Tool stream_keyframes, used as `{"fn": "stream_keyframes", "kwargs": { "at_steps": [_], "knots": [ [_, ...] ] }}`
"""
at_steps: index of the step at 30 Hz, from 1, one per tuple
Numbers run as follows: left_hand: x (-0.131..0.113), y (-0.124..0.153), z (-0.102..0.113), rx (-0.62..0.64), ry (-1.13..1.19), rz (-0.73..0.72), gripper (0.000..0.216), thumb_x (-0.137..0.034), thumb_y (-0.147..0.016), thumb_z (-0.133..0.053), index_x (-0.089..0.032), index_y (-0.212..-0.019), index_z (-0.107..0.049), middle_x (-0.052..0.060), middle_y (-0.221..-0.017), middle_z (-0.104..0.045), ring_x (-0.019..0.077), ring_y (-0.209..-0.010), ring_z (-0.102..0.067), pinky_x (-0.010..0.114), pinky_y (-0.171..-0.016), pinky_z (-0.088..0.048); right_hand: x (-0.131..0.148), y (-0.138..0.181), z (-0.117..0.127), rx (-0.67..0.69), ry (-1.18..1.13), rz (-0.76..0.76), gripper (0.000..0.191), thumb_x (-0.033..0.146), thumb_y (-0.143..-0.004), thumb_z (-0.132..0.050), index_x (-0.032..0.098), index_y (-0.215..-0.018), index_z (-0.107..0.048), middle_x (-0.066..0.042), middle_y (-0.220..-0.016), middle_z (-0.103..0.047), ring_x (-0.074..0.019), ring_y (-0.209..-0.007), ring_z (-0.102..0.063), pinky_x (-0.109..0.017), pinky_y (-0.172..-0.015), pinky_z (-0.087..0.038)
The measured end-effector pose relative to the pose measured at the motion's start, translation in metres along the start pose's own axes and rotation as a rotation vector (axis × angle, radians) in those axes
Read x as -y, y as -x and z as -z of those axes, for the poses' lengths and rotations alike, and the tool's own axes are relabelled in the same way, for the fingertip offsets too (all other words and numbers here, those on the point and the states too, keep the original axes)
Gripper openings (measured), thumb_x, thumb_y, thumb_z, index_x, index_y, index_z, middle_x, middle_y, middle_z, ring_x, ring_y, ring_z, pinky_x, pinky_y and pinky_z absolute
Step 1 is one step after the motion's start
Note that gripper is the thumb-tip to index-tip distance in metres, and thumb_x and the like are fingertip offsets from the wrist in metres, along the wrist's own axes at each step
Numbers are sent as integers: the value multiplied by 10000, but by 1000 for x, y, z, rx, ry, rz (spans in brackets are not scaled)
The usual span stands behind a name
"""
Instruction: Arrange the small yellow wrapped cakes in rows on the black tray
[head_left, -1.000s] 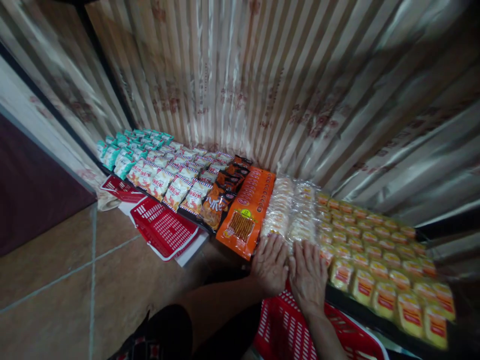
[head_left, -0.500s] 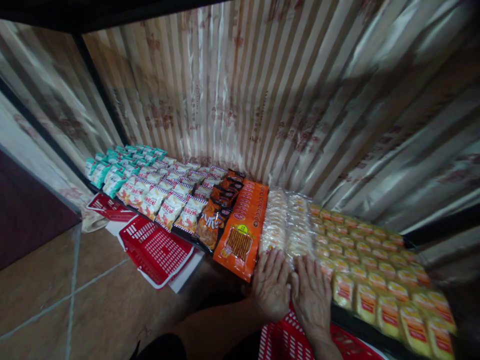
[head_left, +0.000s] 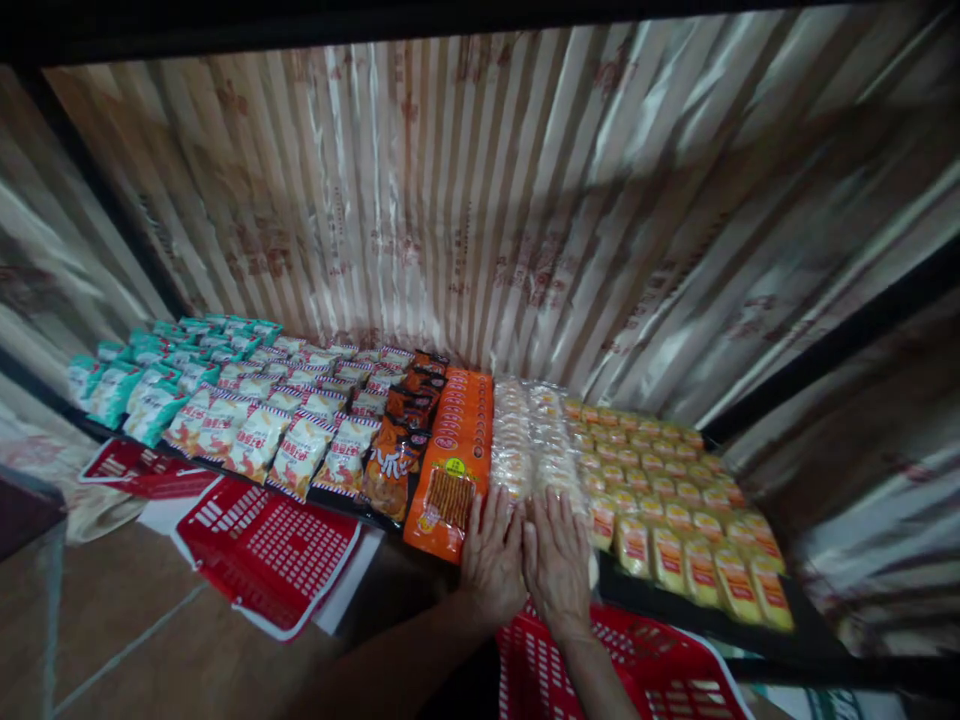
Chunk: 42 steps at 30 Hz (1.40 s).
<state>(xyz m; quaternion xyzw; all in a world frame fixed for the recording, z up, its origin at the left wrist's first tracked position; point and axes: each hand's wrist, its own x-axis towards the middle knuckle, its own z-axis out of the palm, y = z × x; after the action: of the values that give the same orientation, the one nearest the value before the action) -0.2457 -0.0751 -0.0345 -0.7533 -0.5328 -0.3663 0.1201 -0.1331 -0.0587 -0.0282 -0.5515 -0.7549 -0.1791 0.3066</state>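
Here, left hand [head_left: 491, 560] and right hand [head_left: 559, 562] side by side, fingers spread, seemingly pressed flat on clear cracker packs [head_left: 531, 450] at the shelf [head_left: 675, 610] front edge.

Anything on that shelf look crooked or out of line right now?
Mostly tidy rows. The front orange packet overhangs the shelf edge, sticking out past its neighbours. Both hands, left hand and right hand, lie flat on the clear packets.
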Motion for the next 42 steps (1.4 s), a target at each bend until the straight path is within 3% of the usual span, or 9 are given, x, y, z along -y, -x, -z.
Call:
{"fn": "stream_keyframes", "kwargs": {
  "at_steps": [5,9,13,18,22,30,34,42],
  "knots": [
    [1,-2,-2,-8,-13,-29,499,-349,-928,-389,-138,-1381,-390,86,-1449,-410,232,-1389,-269,450,-1139,-228,3,-1,5,34,33,-34,461,255,-938,-304,79,-1340,-448,-176,-1429,-423,-247,-1413,-202,-479,-1095,-271],
    [-3,-7,0,-21,-11,-84,473,-306,-921,-395,-134,-1361,-417,109,-1436,-423,241,-1390,-266,446,-1122,-264,1,-1,12,16,23,-89,475,255,-938,-323,141,-1397,-375,-138,-1443,-415,-233,-1410,-214,-475,-1095,-278],
    [-13,-9,3,-29,31,-139,465,-281,-913,-396,-129,-1351,-428,123,-1435,-420,250,-1395,-252,450,-1116,-278,-1,12,21,-59,-6,-215,519,259,-951,-294,177,-1459,-235,-132,-1503,-309,-240,-1413,-207,-500,-1091,-278],
    [-30,1,-2,-63,111,-160,437,-314,-911,-413,-147,-1310,-477,96,-1400,-475,220,-1388,-271,439,-1163,-180,-5,36,27,-90,1,-345,524,298,-964,-244,182,-1472,-189,-129,-1509,-298,-238,-1419,-189,-511,-1091,-272],
    [-35,8,-8,-78,103,-147,411,-288,-908,-423,-123,-1276,-504,109,-1373,-502,218,-1382,-283,438,-1165,-174,-9,42,25,-32,16,-336,511,310,-964,-235,131,-1440,-284,-149,-1467,-373,-221,-1416,-196,-484,-1103,-263],
    [-18,10,-9,20,30,-111,512,-284,-896,-442,-159,-1389,-383,147,-1440,-404,277,-1380,-285,475,-1091,-310,-14,39,9,37,7,-235,474,276,-949,-275,106,-1368,-414,-151,-1462,-382,-214,-1421,-180,-461,-1106,-267],
    [-17,12,-13,58,28,-99,555,-287,-894,-442,-166,-1423,-327,153,-1453,-383,279,-1381,-282,484,-1103,-281,-18,39,9,73,6,-205,469,253,-945,-278,94,-1365,-415,-157,-1459,-383,-211,-1424,-168,-454,-1106,-270],
    [-26,12,-17,22,1,-78,532,-293,-905,-392,-172,-1420,-339,142,-1453,-388,281,-1394,-246,487,-1115,-240,-32,35,14,122,-26,-146,472,275,-950,-271,81,-1339,-456,-160,-1447,-402,-220,-1420,-181,-450,-1106,-269]
  ]
}}
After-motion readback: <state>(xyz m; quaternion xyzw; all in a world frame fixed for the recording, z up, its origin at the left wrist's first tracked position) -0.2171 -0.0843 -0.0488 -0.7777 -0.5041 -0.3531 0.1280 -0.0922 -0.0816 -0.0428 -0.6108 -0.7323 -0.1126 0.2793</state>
